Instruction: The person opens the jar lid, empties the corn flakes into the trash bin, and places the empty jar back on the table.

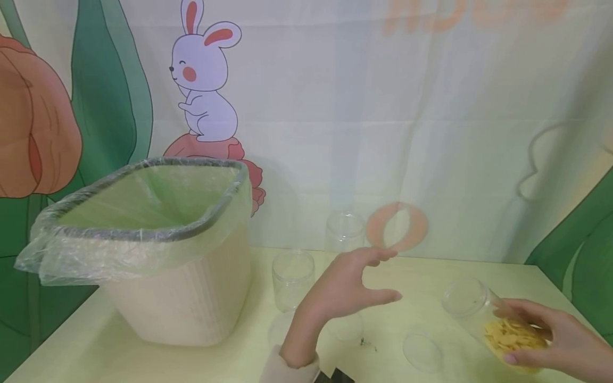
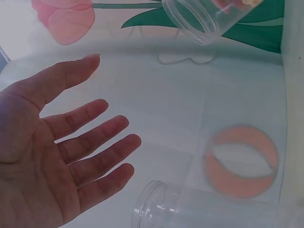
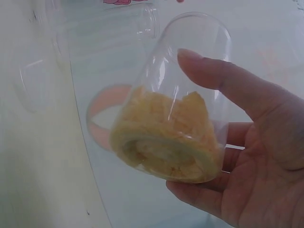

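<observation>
My right hand (image 1: 565,335) grips a clear open-mouthed jar (image 1: 471,308) that is tilted, its mouth toward the left. Thin yellow flakes (image 1: 512,338) lie in its bottom half; the right wrist view shows the thumb (image 3: 213,71) along one side and fingers round the other. My left hand (image 1: 342,287) hovers over the middle of the table, holding nothing, thumb and fingers spread apart. In the left wrist view its palm (image 2: 42,175) shows, with the tilted jar's mouth (image 2: 194,23) well apart from it. A clear round lid (image 1: 423,352) lies between the hands.
A bin (image 1: 191,298) lined with a clear bag stands at the left. Two clear jars, one nearer (image 1: 293,282) and one farther back (image 1: 345,229), stand beyond my left hand. Another lid (image 1: 347,325) and small dark bits (image 1: 366,343) lie on the table. A printed cloth (image 1: 297,106) hangs behind.
</observation>
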`<state>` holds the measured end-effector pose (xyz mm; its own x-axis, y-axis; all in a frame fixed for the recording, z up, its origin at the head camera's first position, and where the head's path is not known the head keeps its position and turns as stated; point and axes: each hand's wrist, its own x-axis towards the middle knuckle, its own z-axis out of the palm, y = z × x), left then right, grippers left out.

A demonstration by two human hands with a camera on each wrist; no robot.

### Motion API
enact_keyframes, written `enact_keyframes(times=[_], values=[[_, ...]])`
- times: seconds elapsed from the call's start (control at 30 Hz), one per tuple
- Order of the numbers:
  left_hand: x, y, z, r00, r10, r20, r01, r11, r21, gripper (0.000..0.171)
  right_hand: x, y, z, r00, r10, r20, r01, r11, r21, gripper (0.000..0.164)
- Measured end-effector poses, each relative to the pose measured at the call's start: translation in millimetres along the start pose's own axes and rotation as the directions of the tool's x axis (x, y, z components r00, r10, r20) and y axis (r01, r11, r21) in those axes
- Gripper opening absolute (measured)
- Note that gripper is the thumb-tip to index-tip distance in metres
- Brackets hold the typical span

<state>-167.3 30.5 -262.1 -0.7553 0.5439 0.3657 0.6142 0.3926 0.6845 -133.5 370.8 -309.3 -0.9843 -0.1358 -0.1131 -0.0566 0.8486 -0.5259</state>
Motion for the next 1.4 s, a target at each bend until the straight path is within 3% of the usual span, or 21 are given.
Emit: enact_keyframes(times=[0.5,0.9,1.07,1.4], values=[[-14.9,5.3,-25.1,0.994,-0.012,-0.106,0.007,0.999,-0.050,0.053,-3,-7,4,0.997,-0.047,-0.056,0.047,0.999,-0.008,0.075],[-26.2,6.7,-42.7,0.979,-0.008,-0.206,-0.001,0.999,-0.042,0.052,-9,-15,10,0.979,-0.116,-0.165,0.113,0.993,-0.028,0.071],[-31.6,5.5,-50.7,0.966,0.003,-0.260,-0.011,1.000,-0.029,0.050,-10,-17,11,0.973,-0.155,-0.170,0.155,0.988,-0.011,0.071],[-46.5,7.6,-70.1,0.925,-0.008,-0.381,-0.001,1.000,-0.024,0.050,-10,-20,16,0.974,-0.149,-0.168,0.149,0.989,-0.018,0.073]])
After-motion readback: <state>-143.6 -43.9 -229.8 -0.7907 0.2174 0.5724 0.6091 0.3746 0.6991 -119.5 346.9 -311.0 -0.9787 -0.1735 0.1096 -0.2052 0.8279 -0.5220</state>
